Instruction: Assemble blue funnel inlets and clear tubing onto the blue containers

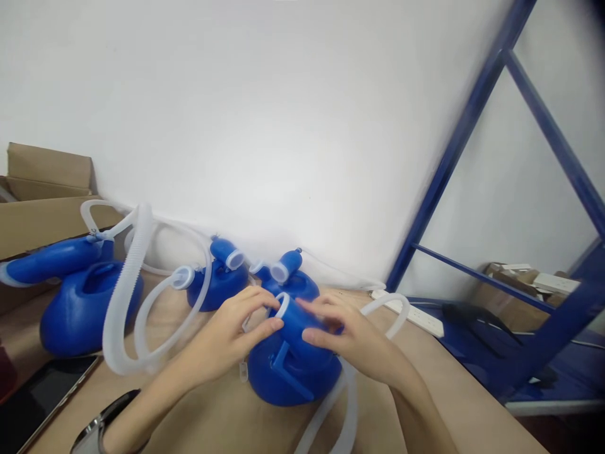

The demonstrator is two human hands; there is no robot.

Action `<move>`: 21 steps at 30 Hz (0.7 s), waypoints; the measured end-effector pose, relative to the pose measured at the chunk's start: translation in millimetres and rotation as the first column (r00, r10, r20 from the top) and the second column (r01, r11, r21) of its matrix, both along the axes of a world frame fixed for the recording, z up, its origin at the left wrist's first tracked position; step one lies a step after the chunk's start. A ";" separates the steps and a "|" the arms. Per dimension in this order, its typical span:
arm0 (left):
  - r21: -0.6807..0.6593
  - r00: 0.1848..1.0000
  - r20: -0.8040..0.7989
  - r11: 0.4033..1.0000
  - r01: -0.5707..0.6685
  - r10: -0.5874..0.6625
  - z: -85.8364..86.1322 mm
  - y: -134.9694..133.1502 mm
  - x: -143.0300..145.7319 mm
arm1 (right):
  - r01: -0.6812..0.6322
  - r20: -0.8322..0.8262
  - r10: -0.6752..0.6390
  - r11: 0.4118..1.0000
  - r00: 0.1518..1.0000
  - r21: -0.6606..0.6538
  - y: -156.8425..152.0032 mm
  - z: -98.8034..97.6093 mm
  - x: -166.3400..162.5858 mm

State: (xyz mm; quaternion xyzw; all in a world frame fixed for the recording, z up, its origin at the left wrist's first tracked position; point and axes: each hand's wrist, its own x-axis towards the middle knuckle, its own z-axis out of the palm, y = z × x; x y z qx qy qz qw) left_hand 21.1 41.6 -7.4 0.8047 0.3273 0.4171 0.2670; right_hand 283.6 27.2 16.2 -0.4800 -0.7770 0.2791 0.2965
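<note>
In front of me a blue plastic urinal bottle [295, 372] with a moulded handle stands on the brown tabletop. A blue tubular mouthpiece [305, 331] with a white rim ring [282, 305] tilts up and left above it. My left hand [248, 321] has its thumb and fingers curved at the white ring. From the other side, my right hand [343, 325] holds the mouthpiece between thumb and fingers. Clear corrugated hose [350, 403] hangs beside the bottle, partly behind my right arm. A small pale tag [243, 372] shows by the bottle's left side.
More blue bottles [89, 309] with mouthpieces and a looped clear hose [120, 321] stand left and behind. A cardboard box [51, 217], a phone [45, 403], a white power strip [416, 315] and a blue metal frame [454, 151] surround the work area. A white wall rises behind.
</note>
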 end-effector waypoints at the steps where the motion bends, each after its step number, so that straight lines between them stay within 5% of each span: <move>1: 0.077 1.000 0.001 0.997 -0.021 0.021 0.4 -3.3 2.8 | -0.011 -0.002 0.011 1.000 1.000 0.007 -0.4 -1.0 -2.2; 4: 0.198 0.990 0.077 0.971 -0.135 0.122 -2.9 -7.7 8.2 | 0.030 -0.015 -0.029 0.999 0.999 0.032 -3.4 -5.5 -13.6; 7: 0.172 0.975 0.089 0.961 -0.214 0.202 -4.3 -9.0 7.4 | 0.070 0.080 -0.076 0.994 0.994 0.080 -10.0 -8.3 -27.4; 13: 0.186 0.996 -0.087 0.982 0.030 -0.014 17.2 -9.6 -26.9 | -0.121 0.248 0.076 0.977 0.966 0.175 -17.3 4.3 -16.6; 16: 0.101 0.990 -0.141 0.995 0.006 0.008 25.6 -2.8 -45.8 | -0.174 0.261 0.130 0.973 0.957 0.155 -16.0 12.1 1.0; 18: 0.045 0.966 -0.249 0.997 -0.067 0.076 17.3 7.4 -47.9 | -0.096 0.187 0.062 0.980 0.980 0.176 -13.6 13.6 9.1; 21: -0.032 0.885 -0.441 0.984 -0.177 0.145 -18.3 28.6 -35.6 | 0.026 0.097 -0.049 0.974 0.994 0.224 -8.8 10.1 13.4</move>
